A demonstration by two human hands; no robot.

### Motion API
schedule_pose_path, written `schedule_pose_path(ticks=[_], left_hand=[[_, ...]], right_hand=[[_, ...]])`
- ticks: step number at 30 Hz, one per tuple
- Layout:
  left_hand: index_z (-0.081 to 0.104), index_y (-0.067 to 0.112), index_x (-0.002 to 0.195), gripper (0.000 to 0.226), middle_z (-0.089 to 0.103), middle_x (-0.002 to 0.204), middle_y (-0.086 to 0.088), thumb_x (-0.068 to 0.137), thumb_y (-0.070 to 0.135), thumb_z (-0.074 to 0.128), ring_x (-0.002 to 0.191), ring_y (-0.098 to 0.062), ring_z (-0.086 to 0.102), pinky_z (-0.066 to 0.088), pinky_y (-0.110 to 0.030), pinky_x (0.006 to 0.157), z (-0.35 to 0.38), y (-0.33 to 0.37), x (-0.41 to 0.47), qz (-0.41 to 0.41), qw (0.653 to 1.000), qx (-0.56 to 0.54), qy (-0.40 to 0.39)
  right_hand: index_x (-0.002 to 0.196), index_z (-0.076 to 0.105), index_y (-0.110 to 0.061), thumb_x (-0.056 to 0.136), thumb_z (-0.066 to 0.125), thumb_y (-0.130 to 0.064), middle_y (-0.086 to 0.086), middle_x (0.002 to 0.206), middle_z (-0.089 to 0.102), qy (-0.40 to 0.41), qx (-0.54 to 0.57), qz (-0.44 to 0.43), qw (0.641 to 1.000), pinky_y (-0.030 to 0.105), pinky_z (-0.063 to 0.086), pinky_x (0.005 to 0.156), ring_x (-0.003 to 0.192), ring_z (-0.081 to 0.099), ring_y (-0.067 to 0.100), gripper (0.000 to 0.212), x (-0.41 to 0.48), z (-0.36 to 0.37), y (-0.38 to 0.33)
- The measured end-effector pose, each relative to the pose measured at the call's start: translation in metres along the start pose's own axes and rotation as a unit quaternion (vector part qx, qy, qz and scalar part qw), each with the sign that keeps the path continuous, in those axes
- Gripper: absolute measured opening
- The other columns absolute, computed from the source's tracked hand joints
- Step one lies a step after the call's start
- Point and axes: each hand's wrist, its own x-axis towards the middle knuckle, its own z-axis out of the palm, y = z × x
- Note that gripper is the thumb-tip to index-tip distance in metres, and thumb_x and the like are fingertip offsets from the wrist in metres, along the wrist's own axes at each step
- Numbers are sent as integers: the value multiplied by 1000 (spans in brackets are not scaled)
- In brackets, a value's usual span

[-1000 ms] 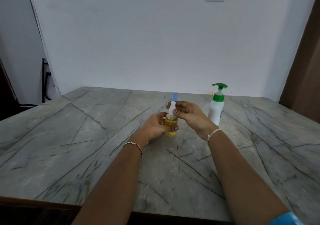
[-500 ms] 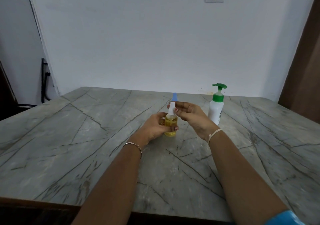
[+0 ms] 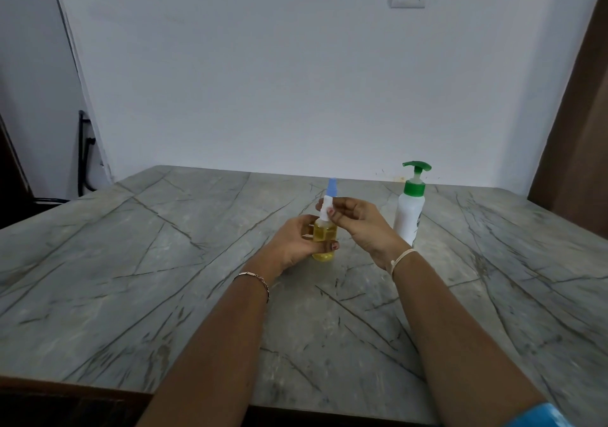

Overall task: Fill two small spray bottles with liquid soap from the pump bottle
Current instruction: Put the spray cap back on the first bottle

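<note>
Our left hand (image 3: 297,242) curls round the yellow-filled spray bottle (image 3: 324,235) at mid-table | our right hand (image 3: 362,226) pinches its white sprayer top (image 3: 326,210) | blue cap (image 3: 331,187) shows just behind | pump bottle (image 3: 409,219) upright to its right

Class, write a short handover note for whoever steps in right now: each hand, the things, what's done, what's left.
Left hand grips the small clear spray bottle of yellow liquid; right hand pinches its white spray top.
White pump bottle with green pump stands to its right.
Blue-capped bottle behind: fill hidden.
Done: this one holds liquid.
Left: likely secure top, check the other.
</note>
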Motion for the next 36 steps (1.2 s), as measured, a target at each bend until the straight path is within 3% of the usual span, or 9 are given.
schedule_pose_path(ticks=[4,9,12,16,20,27,34,36], left_hand=[[54,13,130,63,63,124,-4,74,23,81,117,-22,57,42,-45,107,1,1,-1,3,1000,8,-6],[52,12,132,66,61,128,-6,74,26,80,119,-23,56,42,-46,107,1,2,-1,3,1000,24,-6],[54,14,129,64,63,125,-4,73,27,81,118,-23,57,42,-47,106,1,2,0,6,1000,28,-8],[56,15,127,62,64,122,-3,72,25,81,116,-21,58,43,-46,106,1,2,0,8,1000,28,-6],[57,12,128,63,67,119,-3,72,23,82,114,-21,61,44,-45,106,1,3,-1,8,1000,24,-3],[61,12,121,51,70,112,-3,74,15,80,106,-16,65,47,-39,102,2,8,-4,13,1000,21,3],[60,15,122,54,70,110,0,73,21,81,104,-16,66,49,-39,101,2,8,-3,20,998,52,15],[60,15,122,55,70,112,-1,72,24,82,105,-17,65,49,-40,101,2,7,-2,17,998,59,19]], right_hand=[[118,66,-15,94,60,-17,-3,109,72,-19,6,-8,1000,13,47,90,106,64,6,25,-2,1,-1],[111,68,-20,89,68,-22,-3,102,72,38,-66,-38,996,24,45,92,96,63,5,22,0,3,4],[109,67,-19,88,69,-23,-8,95,69,52,-98,-62,992,15,43,79,83,60,-5,21,1,6,3],[113,64,-11,90,67,-21,-5,96,66,60,-135,-70,986,9,40,70,86,58,-1,25,4,9,5],[108,60,-13,90,66,-17,-15,86,58,78,-171,-90,978,8,40,69,79,54,-4,19,3,13,6],[109,55,-16,91,64,-17,-16,88,54,97,-210,-92,968,16,41,73,82,51,1,21,1,19,6],[107,56,-19,90,65,-19,-8,93,59,105,-212,-98,967,17,40,68,78,51,3,19,1,19,9],[109,57,-23,90,66,-23,-7,97,62,103,-210,-90,968,19,42,71,86,54,8,21,3,17,13]])
